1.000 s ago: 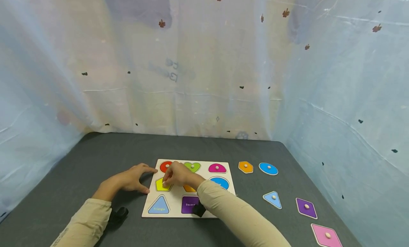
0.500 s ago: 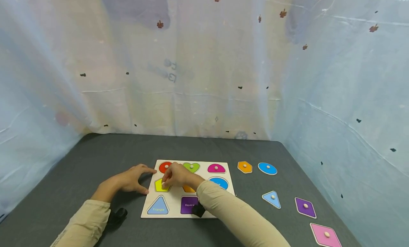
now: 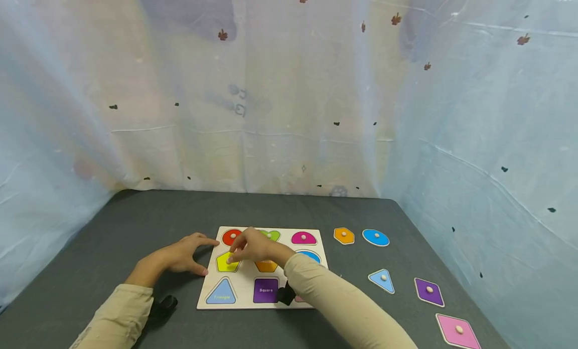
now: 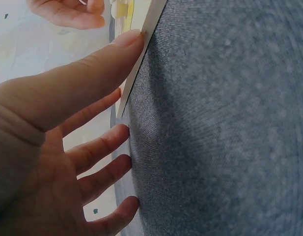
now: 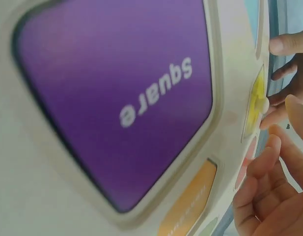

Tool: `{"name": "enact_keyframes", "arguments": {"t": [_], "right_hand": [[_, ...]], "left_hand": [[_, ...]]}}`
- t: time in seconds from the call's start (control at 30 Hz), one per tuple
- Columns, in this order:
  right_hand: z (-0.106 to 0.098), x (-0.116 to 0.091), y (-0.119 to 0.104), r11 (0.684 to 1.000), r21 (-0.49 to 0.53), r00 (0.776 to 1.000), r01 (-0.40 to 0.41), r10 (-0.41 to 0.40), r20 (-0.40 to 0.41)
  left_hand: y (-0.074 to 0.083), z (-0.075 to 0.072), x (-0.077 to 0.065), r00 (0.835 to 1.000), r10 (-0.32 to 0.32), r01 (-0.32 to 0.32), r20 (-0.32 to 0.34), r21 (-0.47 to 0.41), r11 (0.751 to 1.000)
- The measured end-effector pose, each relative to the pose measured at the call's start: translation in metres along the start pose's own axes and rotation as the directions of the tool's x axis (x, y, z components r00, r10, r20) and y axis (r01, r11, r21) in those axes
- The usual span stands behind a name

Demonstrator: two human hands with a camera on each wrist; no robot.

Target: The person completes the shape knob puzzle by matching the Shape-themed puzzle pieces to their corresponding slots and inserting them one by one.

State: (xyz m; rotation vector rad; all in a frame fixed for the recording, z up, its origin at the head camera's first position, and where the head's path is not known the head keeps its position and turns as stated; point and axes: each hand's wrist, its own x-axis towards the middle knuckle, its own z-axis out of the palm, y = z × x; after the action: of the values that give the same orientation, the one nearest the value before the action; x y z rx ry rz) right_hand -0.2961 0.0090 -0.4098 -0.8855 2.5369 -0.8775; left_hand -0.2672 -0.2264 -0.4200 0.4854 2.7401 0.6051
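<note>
A white wooden knob puzzle board (image 3: 244,289) lies on the dark cloth. My left hand (image 3: 182,253) rests at its left edge, and in the left wrist view the thumb (image 4: 102,59) touches the board's side with the other fingers spread. Over the board is my right hand (image 3: 256,246), close above the yellow pentagon piece (image 3: 223,263). In the right wrist view that piece's round knob (image 5: 261,104) shows uncovered, with the thumb and fingers (image 5: 264,162) loosely bent beside it. A red circle piece (image 3: 228,237), a green heart (image 3: 273,235) and a magenta semicircle (image 3: 303,238) sit in the back row.
Bare printed spaces on the board include a blue triangle (image 3: 221,292) and a purple square (image 3: 266,291). To the right lie loose knobbed pieces: orange hexagon (image 3: 344,235), blue oval (image 3: 376,237), light-blue triangle (image 3: 382,280), purple square piece (image 3: 429,292) and pink piece (image 3: 458,331).
My right hand has let go of the yellow pentagon's knob, its thumb and fingers parting and lifting slightly. The left hand stays at the board's edge. The head view has shifted a little.
</note>
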Motion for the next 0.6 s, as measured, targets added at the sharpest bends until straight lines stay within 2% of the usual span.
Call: {"name": "enact_keyframes", "arguments": {"t": [0.4,0.6], "right_hand": [[-0.027,-0.018,0.006,0.998,0.065,0.999,-0.002,0.004,-0.034],[-0.039,-0.023,0.014,0.998,0.064,0.998,-0.015,0.018,-0.052]], "left_hand": [[-0.001,0.0,0.001,1.0,0.001,-0.001,0.006,-0.003,1.0],[-0.002,0.0,0.002,1.0,-0.004,0.004,-0.001,-0.003,1.0]]}}
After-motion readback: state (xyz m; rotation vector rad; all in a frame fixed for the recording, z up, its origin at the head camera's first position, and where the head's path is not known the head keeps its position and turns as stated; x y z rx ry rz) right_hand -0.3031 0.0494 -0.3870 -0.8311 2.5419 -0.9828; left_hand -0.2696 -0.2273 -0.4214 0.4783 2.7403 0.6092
